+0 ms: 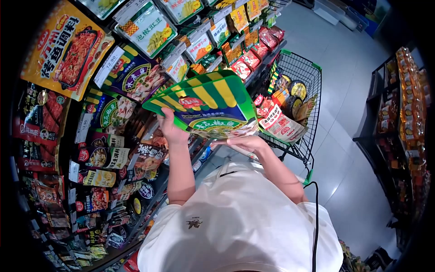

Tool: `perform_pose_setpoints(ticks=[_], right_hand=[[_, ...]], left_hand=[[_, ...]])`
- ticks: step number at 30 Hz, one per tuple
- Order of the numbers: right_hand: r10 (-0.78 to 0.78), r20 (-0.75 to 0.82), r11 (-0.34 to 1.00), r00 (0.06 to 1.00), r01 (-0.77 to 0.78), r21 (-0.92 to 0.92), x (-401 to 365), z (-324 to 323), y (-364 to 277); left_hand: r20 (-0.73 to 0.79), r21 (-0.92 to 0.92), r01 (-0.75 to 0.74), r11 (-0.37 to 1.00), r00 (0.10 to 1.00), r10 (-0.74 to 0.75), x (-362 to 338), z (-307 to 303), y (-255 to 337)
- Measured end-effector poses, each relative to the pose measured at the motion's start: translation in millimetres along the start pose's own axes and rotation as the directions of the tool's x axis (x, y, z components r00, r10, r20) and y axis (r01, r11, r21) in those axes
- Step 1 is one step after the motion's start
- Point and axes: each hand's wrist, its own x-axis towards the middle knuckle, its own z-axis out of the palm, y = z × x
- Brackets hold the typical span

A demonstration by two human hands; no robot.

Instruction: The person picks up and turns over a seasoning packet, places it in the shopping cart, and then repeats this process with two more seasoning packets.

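In front of my chest are green-and-yellow striped seasoning packets (pixel 213 106), at least two overlapping, with a blue panel and a food picture on the front one. My left hand (pixel 171 129) is closed on their left edge, thumb on the front and the other fingers hidden behind. My right hand (pixel 247 144) supports the lower right edge from below, its fingers extended leftward and partly covered by the packets. Similar striped packets (pixel 131 75) hang on the shelf to the left.
A green-rimmed shopping cart (pixel 312 68) stands ahead to the right, holding several packets and round black-lidded containers (pixel 297 89). Shelves of hanging packets (pixel 100 152) with price tags line the left. Another stocked rack (pixel 385 122) stands across the tiled aisle (pixel 344 118).
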Motion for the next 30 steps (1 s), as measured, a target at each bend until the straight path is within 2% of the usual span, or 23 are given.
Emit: perform_pose_setpoints(ticks=[1, 2, 3, 4, 5, 6, 8, 9, 12, 20, 22, 24, 25, 26, 27, 28, 29, 30], right_hand=[[-0.070, -0.075, 0.994, 0.995, 0.064, -0.083, -4, 13, -4], [-0.309, -0.001, 0.886, 0.951, 0.287, -0.365, -4, 14, -7], [-0.543, 0.077, 0.594, 0.836, 0.447, -0.669, -5, 15, -11], [-0.725, 0.146, 0.262, 0.673, 0.465, -0.846, -5, 15, -14], [-0.760, 0.134, 0.225, 0.636, 0.451, -0.864, -5, 12, -14], [-0.796, 0.174, 0.098, 0.580, 0.406, -0.908, -7, 17, -15], [-0.791, 0.255, -0.054, 0.556, 0.352, -0.934, -11, 12, -16], [-0.785, 0.291, -0.128, 0.547, 0.316, -0.940, -13, 8, -15], [-0.804, 0.333, -0.202, 0.493, 0.300, -0.932, -17, 1, -15], [-0.786, 0.330, -0.175, 0.522, 0.325, -0.929, -30, -21, -28], [-0.786, 0.227, -0.017, 0.575, 0.347, -0.938, -37, -21, -34], [-0.794, 0.140, 0.139, 0.591, 0.402, -0.905, -41, -28, -36], [-0.765, 0.018, 0.287, 0.644, 0.366, -0.885, -50, -22, -42], [-0.635, -0.224, 0.624, 0.740, 0.320, -0.713, -56, -31, -31], [-0.420, -0.401, 0.870, 0.814, 0.235, -0.434, -61, -40, -21], [-0.331, -0.541, 0.890, 0.773, 0.065, -0.452, -72, -24, -43], [-0.446, -0.516, 0.849, 0.731, 0.163, -0.502, -73, -42, -37], [-0.416, -0.580, 0.876, 0.701, 0.139, -0.462, -78, -48, -40]], left_hand=[[0.094, -0.043, 0.038, 0.998, 0.995, -0.034, 7, 2, 5], [0.220, -0.043, -0.038, 0.998, 0.974, 0.046, 21, 1, -9], [0.340, -0.056, -0.113, 0.992, 0.932, 0.126, 33, -3, -20], [0.355, -0.180, -0.044, 0.983, 0.929, 0.107, 35, -1, -24], [0.369, -0.318, 0.066, 0.946, 0.927, 0.060, 40, -9, -32], [0.328, -0.425, 0.116, 0.898, 0.944, 0.033, 37, -3, -36], [0.306, -0.597, 0.169, 0.785, 0.952, 0.028, 37, 3, -52], [0.264, -0.607, 0.157, 0.779, 0.965, 0.011, 34, 13, -53], [0.300, -0.627, 0.172, 0.759, 0.953, 0.032, 38, 9, -71], [0.272, -0.622, 0.230, 0.749, 0.960, -0.069, 36, 30, -81], [0.213, -0.589, 0.232, 0.774, 0.969, -0.128, 34, 39, -82], [0.221, -0.440, 0.260, 0.859, 0.959, -0.177, 35, 34, -89], [0.230, -0.381, 0.279, 0.882, 0.952, -0.202, 37, 33, -93], [0.097, -0.268, 0.340, 0.902, 0.940, -0.326, 34, 28, -90], [-0.041, -0.172, 0.427, 0.888, 0.897, -0.439, 32, 24, -87], [-0.096, -0.070, 0.410, 0.909, 0.905, -0.415, 35, 51, -86], [-0.145, 0.032, 0.392, 0.920, 0.912, -0.383, 38, 78, -85], [-0.148, 0.101, 0.430, 0.897, 0.898, -0.414, 40, 72, -92]])
